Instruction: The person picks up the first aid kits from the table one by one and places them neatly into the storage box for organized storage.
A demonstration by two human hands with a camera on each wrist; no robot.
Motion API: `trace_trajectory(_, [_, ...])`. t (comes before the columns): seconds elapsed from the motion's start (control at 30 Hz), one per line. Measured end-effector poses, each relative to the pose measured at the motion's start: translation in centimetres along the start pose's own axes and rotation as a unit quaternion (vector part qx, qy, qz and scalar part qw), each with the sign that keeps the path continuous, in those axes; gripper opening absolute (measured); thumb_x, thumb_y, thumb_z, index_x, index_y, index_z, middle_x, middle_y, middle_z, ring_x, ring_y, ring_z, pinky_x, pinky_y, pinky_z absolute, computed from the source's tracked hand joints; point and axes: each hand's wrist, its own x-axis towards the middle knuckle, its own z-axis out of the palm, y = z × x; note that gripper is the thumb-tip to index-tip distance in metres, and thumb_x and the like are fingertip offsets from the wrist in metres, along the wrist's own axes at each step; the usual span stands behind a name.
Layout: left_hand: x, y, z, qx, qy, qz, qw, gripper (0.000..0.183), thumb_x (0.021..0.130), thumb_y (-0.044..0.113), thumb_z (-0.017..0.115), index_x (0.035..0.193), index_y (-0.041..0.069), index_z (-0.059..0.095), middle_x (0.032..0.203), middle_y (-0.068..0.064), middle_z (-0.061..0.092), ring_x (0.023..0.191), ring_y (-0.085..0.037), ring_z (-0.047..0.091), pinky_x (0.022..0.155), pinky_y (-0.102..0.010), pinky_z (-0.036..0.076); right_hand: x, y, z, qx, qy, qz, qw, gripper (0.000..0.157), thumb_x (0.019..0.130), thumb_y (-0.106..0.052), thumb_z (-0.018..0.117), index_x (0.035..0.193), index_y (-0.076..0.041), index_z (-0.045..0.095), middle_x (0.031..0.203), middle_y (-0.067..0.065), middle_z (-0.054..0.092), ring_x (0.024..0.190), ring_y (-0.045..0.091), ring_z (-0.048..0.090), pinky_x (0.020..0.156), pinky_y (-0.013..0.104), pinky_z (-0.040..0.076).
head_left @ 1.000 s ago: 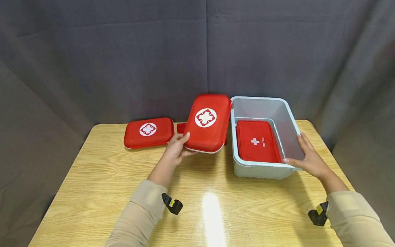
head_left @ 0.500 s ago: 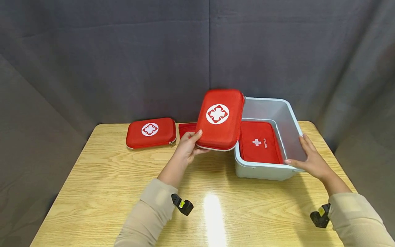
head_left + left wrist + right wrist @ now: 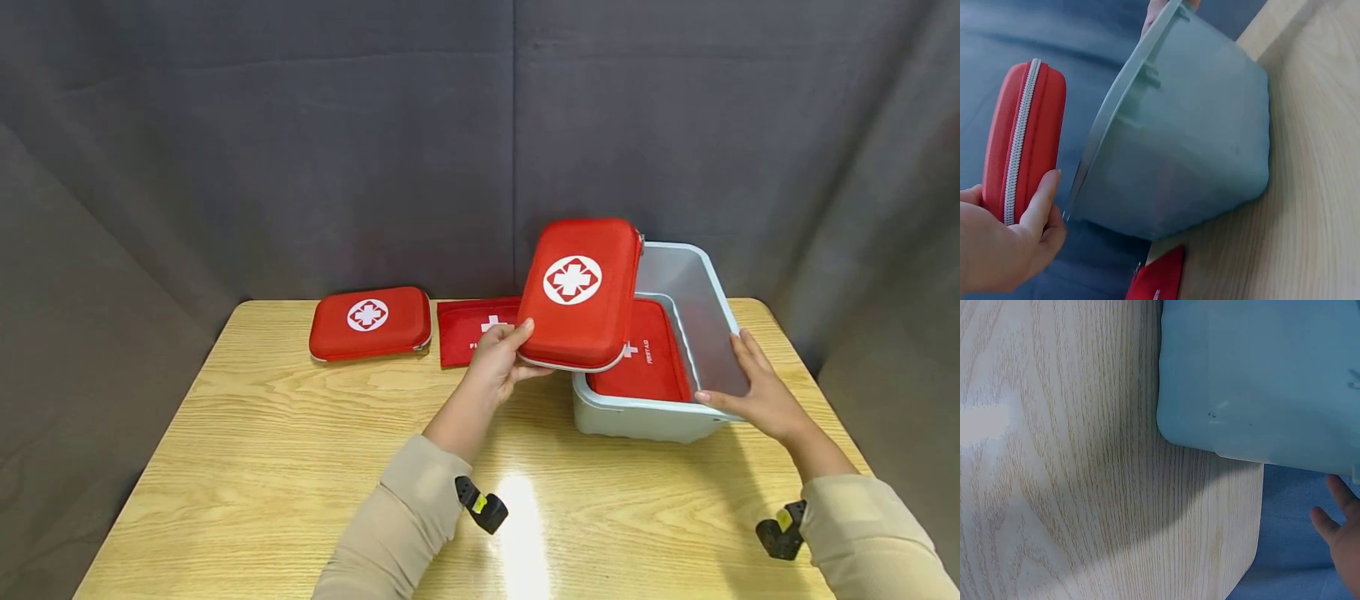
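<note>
My left hand (image 3: 501, 362) grips a red hard-shell first aid case (image 3: 581, 321) by its near left corner, thumb on top. The case is tilted above the table and overlaps the left side of a grey-blue plastic bin (image 3: 652, 421). In the left wrist view its zipped edge (image 3: 1019, 144) stands beside the bin's rim. My right hand (image 3: 761, 392) holds the bin's near right corner, thumb over the rim and fingers along the outer side. Inside the bin lies a red first aid pouch (image 3: 656, 362), partly hidden by the case.
Another red hard case (image 3: 371, 337) lies at the back left of the wooden table (image 3: 300, 467). Beside it rests a flat red first aid pouch (image 3: 457, 333), partly covered by my left hand and the case. A grey curtain (image 3: 375, 150) hangs behind.
My left hand has carried the red case rightward, from beside the bin to over its left side. More of the flat pouch on the table now shows. My right hand has stayed at the bin's corner.
</note>
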Motion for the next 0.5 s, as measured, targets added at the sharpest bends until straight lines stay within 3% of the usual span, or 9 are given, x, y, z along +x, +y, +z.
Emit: trace_trajectory(0.5, [-0.1, -1.0, 3.3, -0.004, 0.014, -0.002, 0.9999, 0.022, 0.083, 0.010, 0.056, 0.092, 0.001, 0.038, 0.094, -0.014, 0.050, 0.079, -0.028, 0.056, 0.061, -0.050, 0.045, -0.1, 0.3, -0.2, 0.008, 0.007, -0.020, 1.000, 0.098, 0.072, -0.028, 0.067, 0.136, 0.000, -0.001, 0.141, 0.017, -0.010, 0.124, 0.042, -0.003, 0.085, 0.066, 0.013])
